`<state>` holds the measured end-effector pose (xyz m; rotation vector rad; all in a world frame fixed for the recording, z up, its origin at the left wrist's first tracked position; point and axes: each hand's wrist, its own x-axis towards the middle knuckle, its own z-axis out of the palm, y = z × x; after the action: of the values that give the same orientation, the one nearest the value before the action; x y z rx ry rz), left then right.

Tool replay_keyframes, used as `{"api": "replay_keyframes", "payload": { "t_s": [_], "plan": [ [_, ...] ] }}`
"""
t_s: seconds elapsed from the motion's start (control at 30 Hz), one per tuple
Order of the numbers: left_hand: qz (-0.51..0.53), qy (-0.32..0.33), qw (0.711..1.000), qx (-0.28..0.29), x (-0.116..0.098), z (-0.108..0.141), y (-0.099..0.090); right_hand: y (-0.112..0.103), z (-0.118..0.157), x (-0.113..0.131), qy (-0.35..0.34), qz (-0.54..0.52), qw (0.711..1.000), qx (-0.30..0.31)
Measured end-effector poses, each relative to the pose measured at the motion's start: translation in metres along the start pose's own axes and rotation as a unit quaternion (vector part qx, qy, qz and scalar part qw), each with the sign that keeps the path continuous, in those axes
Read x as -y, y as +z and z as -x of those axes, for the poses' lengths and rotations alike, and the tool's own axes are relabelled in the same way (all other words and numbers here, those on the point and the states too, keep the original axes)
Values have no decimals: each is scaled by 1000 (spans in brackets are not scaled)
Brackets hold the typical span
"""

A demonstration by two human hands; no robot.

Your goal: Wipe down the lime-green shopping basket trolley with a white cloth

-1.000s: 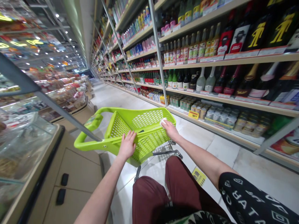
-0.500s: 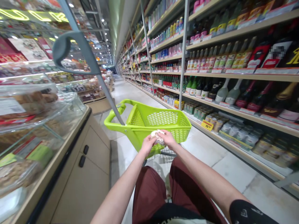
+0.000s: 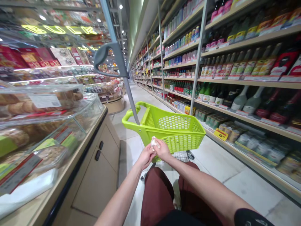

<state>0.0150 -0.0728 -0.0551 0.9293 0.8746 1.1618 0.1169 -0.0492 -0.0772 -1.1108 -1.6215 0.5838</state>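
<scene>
Display case: the pastries (image 3: 21, 107) sit in clear tubs on your left, behind the glass of the display case (image 3: 50, 131), with the beige cabinet (image 3: 95, 175) below.

Pole: the grey pole (image 3: 119, 64) stands beyond the cart's near corner, with a curved grip at its top.

Left hand: your left hand (image 3: 145, 157) is raised over the cart's near wall, its fingers curled together and closed on the wad from the left.

White wad: the white wad (image 3: 154, 143) sits between your two hands, above the near wall of the cart. It looks like crumpled tissue, though you can't be sure at this size. Expect it to be very light, soft and easily squashed; a pinch on its exposed top would hold it best.

Right hand: your right hand (image 3: 163, 151) meets it from the right, fingertips together against its underside and flank.

Cart: the lime-green cart (image 3: 175, 123) stands ahead of you on the tiled floor (image 3: 235, 169), and neither hand rests on its rim.

Shelves: bottles (image 3: 244, 102) and jars fill the shelves (image 3: 249, 83) on your right, with a yellow price tag (image 3: 221, 134) on the lower edge.
</scene>
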Motion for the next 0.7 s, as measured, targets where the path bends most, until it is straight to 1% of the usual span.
{"api": "replay_keyframes", "payload": {
  "t_s": [0.03,0.07,0.1,0.13,0.17,0.2,0.23,0.27,0.3,0.33,0.37,0.4,0.43,0.5,0.6,0.63,0.67,0.7],
  "plan": [
    [-29,7,999,-29,-10,-4,-9,-1,-11,6,-27,7,1000,6],
    [-74,34,994,-79,-22,-9,-18,-2,-25,16,-62,13,998,-1],
    [-135,81,978,-139,-36,-16,-29,-3,-43,30,-105,18,994,-21],
    [-208,142,947,-199,-52,-23,-39,-3,-64,48,-157,23,986,-52],
    [-291,204,903,-241,-68,-31,-49,-4,-88,69,-215,30,973,-80],
    [-378,256,850,-264,-83,-37,-58,-4,-114,93,-274,42,956,-95],
    [-465,289,793,-268,-96,-42,-65,-4,-141,117,-336,62,934,-100],
    [-546,302,737,-259,-106,-46,-71,-4,-166,139,-392,88,910,-101],
    [-617,297,687,-244,-113,-49,-76,-3,-190,158,-439,116,885,-99],
    [-674,284,643,-228,-117,-50,-79,-1,-209,172,-471,143,864,-102],
    [-717,269,606,-214,-118,-51,-81,2,-222,179,-493,171,847,-103],
    [-747,258,578,-203,-117,-51,-84,5,-230,178,-512,201,831,-89],
    [-767,254,557,-195,-115,-51,-86,8,-230,170,-529,228,814,-71],
    [-785,261,530,-187,-109,-50,-90,15,-212,138,-562,279,778,-11],
    [-792,278,514,-178,-104,-48,-98,21,-167,78,-587,329,735,83],
    [-791,283,513,-176,-104,-48,-100,21,-156,64,-597,334,722,110],
    [-789,288,514,-173,-104,-47,-101,20,-149,56,-597,338,716,126],
    [-787,293,516,-170,-104,-47,-102,19,-147,55,-597,339,714,133]
  ]
}}
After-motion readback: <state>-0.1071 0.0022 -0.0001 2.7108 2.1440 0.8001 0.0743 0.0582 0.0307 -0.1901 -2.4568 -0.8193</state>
